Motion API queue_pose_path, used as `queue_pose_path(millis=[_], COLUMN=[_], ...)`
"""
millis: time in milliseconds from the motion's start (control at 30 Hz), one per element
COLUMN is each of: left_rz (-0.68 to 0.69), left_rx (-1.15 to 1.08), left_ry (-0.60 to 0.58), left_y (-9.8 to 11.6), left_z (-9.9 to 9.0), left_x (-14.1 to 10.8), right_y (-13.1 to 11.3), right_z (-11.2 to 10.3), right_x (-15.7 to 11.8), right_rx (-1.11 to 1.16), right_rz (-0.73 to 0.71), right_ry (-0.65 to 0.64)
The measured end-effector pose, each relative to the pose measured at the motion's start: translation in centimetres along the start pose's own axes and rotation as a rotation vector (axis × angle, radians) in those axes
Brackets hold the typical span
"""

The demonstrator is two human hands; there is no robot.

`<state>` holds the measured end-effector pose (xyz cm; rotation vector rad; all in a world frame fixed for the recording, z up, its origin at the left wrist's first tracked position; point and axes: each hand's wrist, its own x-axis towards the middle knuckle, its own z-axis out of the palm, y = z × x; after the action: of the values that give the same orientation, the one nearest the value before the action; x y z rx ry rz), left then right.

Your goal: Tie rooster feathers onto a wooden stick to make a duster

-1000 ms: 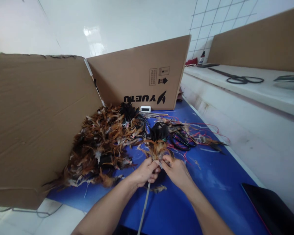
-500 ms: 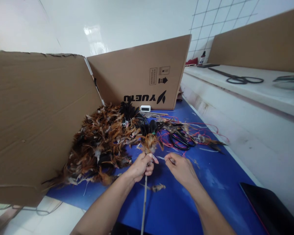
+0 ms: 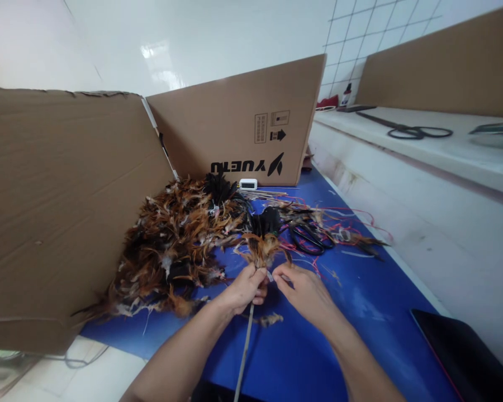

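My left hand (image 3: 248,287) is closed round a thin stick (image 3: 245,352) where brown and black feathers (image 3: 262,245) fan out from its upper end. The stick's bare lower part runs down toward me. Close on the right, my right hand (image 3: 302,287) pinches a whitish translucent strip (image 3: 270,276) that comes out at my left hand's thumb. Its far end is hidden by my fingers. Under the hands, a small loose feather (image 3: 271,319) lies on the blue table (image 3: 360,301).
A big heap of brown feathers (image 3: 171,240) lies at left against cardboard panels (image 3: 235,128). Black-handled scissors (image 3: 308,239) lie among pink strings beyond my right hand. A small white device (image 3: 248,184) stands at the back. Large scissors (image 3: 406,129) rest on the right ledge.
My right hand has moved left, close to my left hand, and the visible strip between them is shorter. The feathered stick has shifted and tilted slightly to the right.
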<state>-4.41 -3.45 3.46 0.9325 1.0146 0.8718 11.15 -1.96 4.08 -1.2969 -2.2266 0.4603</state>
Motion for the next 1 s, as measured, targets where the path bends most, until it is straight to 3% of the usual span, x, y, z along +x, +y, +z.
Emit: queue_pose_path(millis=[133, 333, 700, 1000], left_rz=[-0.018, -0.023, -0.007, -0.049], left_rx=[0.026, 0.118, 0.43, 0.255], left_ry=[-0.019, 0.05, 0.144, 0.055], left_y=[0.2, 0.2, 0.6, 1.9], left_z=[0.3, 0.2, 1.1, 1.5], left_x=[-0.1, -0.1, 0.1, -0.8], right_y=[0.2, 1.2, 1.2, 0.5], right_z=[0.0, -0.5, -1.3, -2.2], right_x=[-0.1, -0.2, -0.5, -0.7], right_rx=[-0.009, -0.078, -0.113, 0.012], right_rz=[-0.015, -0.033, -0.03, -0.056], right_ry=[-0.007, 0.003, 0.123, 0.12])
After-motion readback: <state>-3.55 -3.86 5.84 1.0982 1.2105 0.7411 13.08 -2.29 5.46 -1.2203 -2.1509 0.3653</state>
